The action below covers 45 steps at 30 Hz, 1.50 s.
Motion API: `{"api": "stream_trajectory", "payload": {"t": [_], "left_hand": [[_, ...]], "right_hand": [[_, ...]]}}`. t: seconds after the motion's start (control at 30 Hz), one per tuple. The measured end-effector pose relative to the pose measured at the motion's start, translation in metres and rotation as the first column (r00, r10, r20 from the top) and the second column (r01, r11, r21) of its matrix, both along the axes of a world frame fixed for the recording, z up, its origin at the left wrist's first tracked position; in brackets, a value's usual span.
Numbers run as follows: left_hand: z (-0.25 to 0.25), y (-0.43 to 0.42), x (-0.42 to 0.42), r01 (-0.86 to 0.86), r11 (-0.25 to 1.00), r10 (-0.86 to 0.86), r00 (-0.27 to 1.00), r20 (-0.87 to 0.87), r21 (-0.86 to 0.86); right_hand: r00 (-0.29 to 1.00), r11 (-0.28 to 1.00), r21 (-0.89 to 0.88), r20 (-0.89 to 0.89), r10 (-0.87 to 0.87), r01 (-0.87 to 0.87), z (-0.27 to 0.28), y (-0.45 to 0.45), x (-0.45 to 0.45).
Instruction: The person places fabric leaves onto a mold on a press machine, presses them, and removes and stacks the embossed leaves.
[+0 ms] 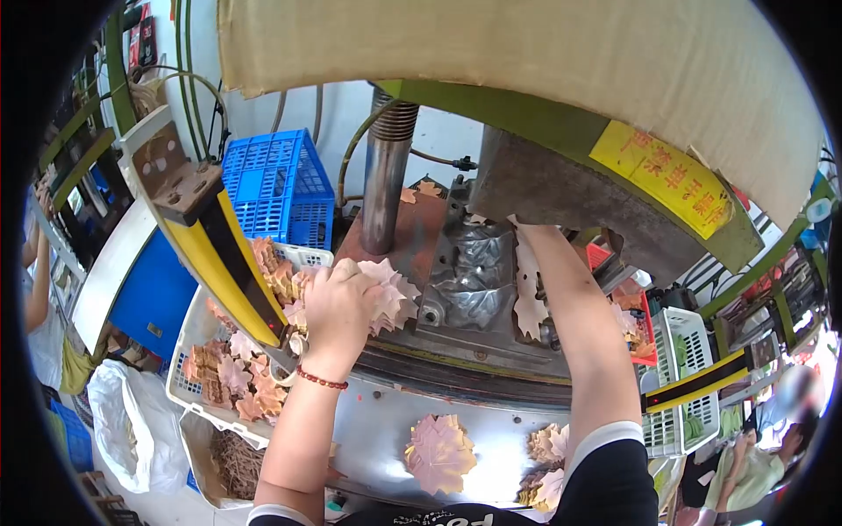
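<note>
My left hand (338,302) is closed on a stack of pink leaf-shaped pieces (390,296), held at the left front of the machine bed. Right of it lies a metal mould (474,276) with leaf-shaped relief. My right arm reaches in under the raised press head (561,193); the hand is mostly hidden beneath it, near the mould's far right edge. A pale strip with a jagged, leaf-cut edge (528,302) hangs down beside that forearm. More leaf pieces (440,453) lie stacked on the metal table before me.
A white basket of leaf pieces (184,386) stands left, beside a yellow-and-black bar (224,272). Behind are a blue crate (272,188) and a steel column (386,175). Right are a red basket (649,329), a white crate (693,351) and people (750,473).
</note>
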<state>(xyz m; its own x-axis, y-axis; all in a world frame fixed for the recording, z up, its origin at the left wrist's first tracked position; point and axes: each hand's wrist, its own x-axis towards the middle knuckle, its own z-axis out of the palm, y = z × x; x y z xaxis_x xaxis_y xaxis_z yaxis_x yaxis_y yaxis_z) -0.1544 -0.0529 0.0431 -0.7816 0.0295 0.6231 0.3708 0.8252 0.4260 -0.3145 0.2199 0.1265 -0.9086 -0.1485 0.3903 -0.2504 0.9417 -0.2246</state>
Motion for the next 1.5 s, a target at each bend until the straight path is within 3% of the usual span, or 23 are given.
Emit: {"api": "stream_trajectory", "payload": {"t": [0.07,0.13,0.2,0.27,0.33,0.4,0.43,0.5,0.57,0.67,0.77,0.87,1.0,1.1,1.2,1.23,1.3,1.33,1.4,1.47,1.5], "left_hand": [[0.000,0.001,-0.001,-0.064,0.993,0.051,0.991,-0.127,-0.096],[0.016,0.006,0.002,-0.090,0.995,0.080,0.975,-0.207,-0.038],[0.028,0.014,0.003,-0.071,0.997,0.070,0.950,-0.304,0.007],[0.031,0.023,0.004,-0.007,1.000,0.009,0.955,-0.297,0.008],[0.029,0.028,0.003,0.059,0.998,-0.050,0.965,-0.257,0.027],[0.029,0.023,0.005,0.047,0.995,-0.030,0.983,-0.181,0.091],[0.025,0.016,0.006,0.042,0.995,-0.030,0.992,-0.123,0.090],[0.009,0.001,0.004,0.093,0.992,-0.092,0.996,-0.016,0.088],[0.002,-0.001,0.002,0.116,0.992,-0.116,0.993,0.001,0.057],[0.000,-0.002,-0.002,0.136,0.990,-0.136,0.991,0.004,0.041],[0.000,0.002,-0.005,0.094,0.996,-0.094,0.996,-0.007,-0.005],[0.002,0.005,-0.001,0.088,0.996,-0.089,0.996,-0.022,-0.017],[0.002,0.003,-0.002,0.119,0.992,-0.122,0.991,-0.056,-0.041],[-0.002,0.002,-0.005,0.105,0.994,-0.107,0.993,-0.041,-0.037],[-0.005,0.004,-0.002,0.027,0.998,-0.033,0.994,-0.104,-0.057],[0.001,0.007,0.004,0.018,0.999,-0.024,0.979,-0.201,-0.032],[0.023,0.017,0.011,0.059,0.998,-0.048,0.948,-0.315,0.026],[0.033,0.025,0.016,0.082,0.995,-0.056,0.929,-0.367,0.057],[0.046,0.044,0.015,0.208,0.967,-0.138,0.914,-0.381,0.149],[0.052,0.064,0.006,0.344,0.898,-0.232,0.901,-0.368,0.275],[0.051,0.073,-0.002,0.392,0.882,-0.291,0.889,-0.353,0.260]], "right_hand": [[0.995,0.988,-0.121,0.011,0.102,-0.100,0.006,-0.020,0.021],[0.956,0.935,-0.293,0.154,0.251,-0.198,0.010,-0.048,0.047],[0.820,0.908,-0.399,0.472,0.322,-0.127,-0.004,-0.068,0.058],[0.693,0.876,-0.421,0.558,0.455,-0.236,0.017,-0.089,0.091],[0.813,0.857,-0.408,0.349,0.466,-0.315,0.002,-0.082,0.082],[0.945,0.869,-0.463,0.173,0.279,-0.172,-0.005,-0.066,0.069],[0.978,0.816,-0.574,0.120,0.168,-0.070,-0.022,-0.049,0.051],[0.953,0.930,-0.281,-0.253,0.166,-0.236,-0.036,-0.019,0.028],[0.939,0.998,0.057,-0.343,0.022,-0.002,-0.035,-0.004,0.036],[0.965,0.944,0.274,0.132,-0.229,0.187,-0.011,-0.010,0.056],[0.997,0.992,-0.102,-0.019,-0.080,0.078,-0.026,0.012,0.039],[0.975,0.995,-0.062,0.213,-0.064,0.079,-0.011,0.027,0.030],[0.972,1.000,-0.010,0.236,-0.009,0.012,0.004,0.021,0.038],[0.995,0.998,0.055,0.098,-0.028,0.022,-0.013,0.039,0.016],[0.930,0.993,0.094,-0.367,-0.030,0.069,-0.077,0.094,-0.056],[0.877,0.991,0.101,-0.480,-0.029,0.088,-0.096,0.106,-0.072],[0.943,0.993,0.056,-0.321,-0.085,0.108,-0.089,0.104,-0.056],[0.991,0.993,0.013,-0.076,-0.112,0.113,-0.055,0.080,-0.013],[0.971,0.989,-0.057,0.205,-0.119,0.133,-0.027,0.061,0.022],[0.975,0.984,-0.125,0.196,-0.104,0.130,-0.026,0.058,0.029],[0.983,0.979,-0.164,0.156,-0.093,0.119,-0.028,0.057,0.031]]}}
